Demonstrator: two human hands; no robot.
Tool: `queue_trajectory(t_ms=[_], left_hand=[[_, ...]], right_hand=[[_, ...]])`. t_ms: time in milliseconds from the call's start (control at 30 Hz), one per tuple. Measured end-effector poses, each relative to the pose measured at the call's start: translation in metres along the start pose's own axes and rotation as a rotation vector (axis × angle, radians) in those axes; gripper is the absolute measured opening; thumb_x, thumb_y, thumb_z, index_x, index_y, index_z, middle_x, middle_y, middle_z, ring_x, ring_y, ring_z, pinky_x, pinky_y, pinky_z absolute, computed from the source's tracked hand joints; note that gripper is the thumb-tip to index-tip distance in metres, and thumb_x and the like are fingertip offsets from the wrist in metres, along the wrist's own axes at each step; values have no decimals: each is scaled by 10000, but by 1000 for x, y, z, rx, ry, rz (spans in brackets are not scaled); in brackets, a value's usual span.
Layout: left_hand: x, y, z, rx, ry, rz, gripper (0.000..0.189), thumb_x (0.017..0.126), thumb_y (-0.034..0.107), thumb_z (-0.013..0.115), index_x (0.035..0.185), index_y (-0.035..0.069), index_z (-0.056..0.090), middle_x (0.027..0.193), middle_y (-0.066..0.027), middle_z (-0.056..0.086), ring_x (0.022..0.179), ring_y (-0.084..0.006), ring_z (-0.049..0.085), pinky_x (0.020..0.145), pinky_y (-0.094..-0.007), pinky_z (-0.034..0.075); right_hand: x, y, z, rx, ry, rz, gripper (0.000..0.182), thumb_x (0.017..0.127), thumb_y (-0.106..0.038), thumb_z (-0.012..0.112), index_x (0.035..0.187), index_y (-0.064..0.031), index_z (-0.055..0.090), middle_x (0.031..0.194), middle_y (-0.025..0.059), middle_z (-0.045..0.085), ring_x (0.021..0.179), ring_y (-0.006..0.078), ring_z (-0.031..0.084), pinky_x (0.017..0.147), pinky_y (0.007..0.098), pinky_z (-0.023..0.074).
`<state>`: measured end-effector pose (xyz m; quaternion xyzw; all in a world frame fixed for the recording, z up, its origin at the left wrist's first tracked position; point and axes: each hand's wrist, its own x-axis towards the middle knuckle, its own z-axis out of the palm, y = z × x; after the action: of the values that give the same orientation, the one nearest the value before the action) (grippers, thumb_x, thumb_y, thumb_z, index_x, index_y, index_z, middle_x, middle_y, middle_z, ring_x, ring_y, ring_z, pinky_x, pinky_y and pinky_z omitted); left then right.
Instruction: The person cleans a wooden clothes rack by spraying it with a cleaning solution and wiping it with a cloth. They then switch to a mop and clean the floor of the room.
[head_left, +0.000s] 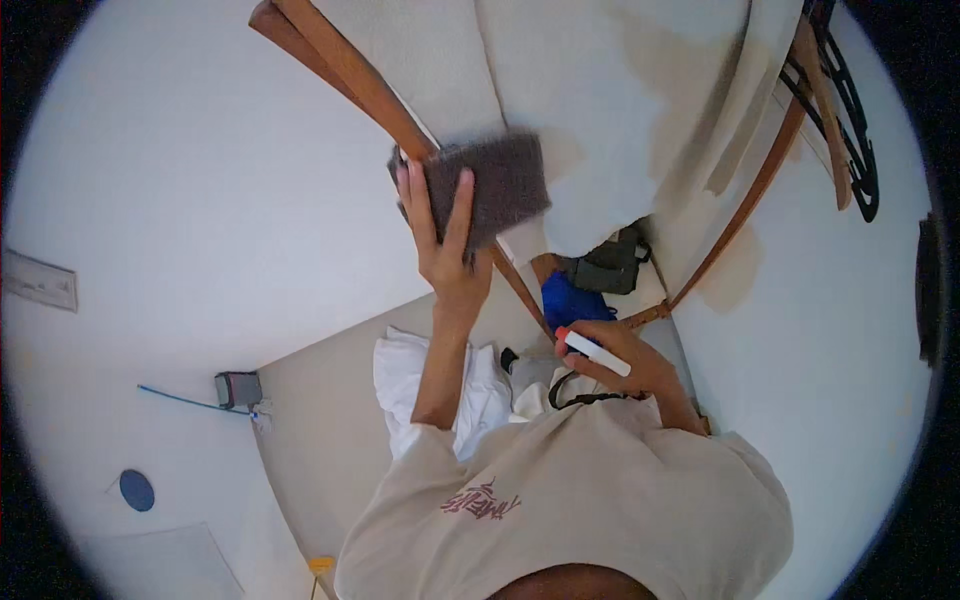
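Observation:
My left hand is raised, fingers spread across a dark brown, rough-looking rectangular pad or folded cloth. The pad lies against a wooden bar, and its edges look blurred. My right hand, lower and nearer my body, is closed around a white tube-shaped object with a red end, possibly a marker. Beyond the pad is a broad pale surface with tan patches; its material cannot be told.
Clothes hangers hang at the upper right near a curved wooden rail. A dark green bag and a blue item are beyond my right hand. White fabric lies below my left forearm. A small grey box is at left.

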<state>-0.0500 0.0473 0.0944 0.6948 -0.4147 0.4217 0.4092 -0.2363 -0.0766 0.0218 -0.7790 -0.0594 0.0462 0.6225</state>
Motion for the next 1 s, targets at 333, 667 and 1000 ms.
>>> queue_trajectory(t_ms=[333,667,1000], left_hand=[[90,-18,-8,86,192,250,573,647,-95,505,1197,59,562,1313,-186,446,1243,-355,388,1037,-410,299],[-22,-9,5,172,-7,184,460,684,82,702,1136,85,614,1300,-175,446,1181,-336,436,1017,-443,330],[1,-8,8,203,48,4,539,641,-44,508,1157,80,601,1319,-179,419,1208,-344,411,1025,-408,328]], right_hand=[[4,8,10,5,-44,-213,264,840,-166,588,1027,15,542,875,151,614,773,241,608,677,326,472],[2,7,0,-7,-2,-118,211,839,-161,597,989,-17,559,898,108,622,777,189,603,691,306,470],[-2,9,-7,-2,17,-161,213,831,-143,605,1008,-34,558,883,92,603,717,168,571,627,298,453]])
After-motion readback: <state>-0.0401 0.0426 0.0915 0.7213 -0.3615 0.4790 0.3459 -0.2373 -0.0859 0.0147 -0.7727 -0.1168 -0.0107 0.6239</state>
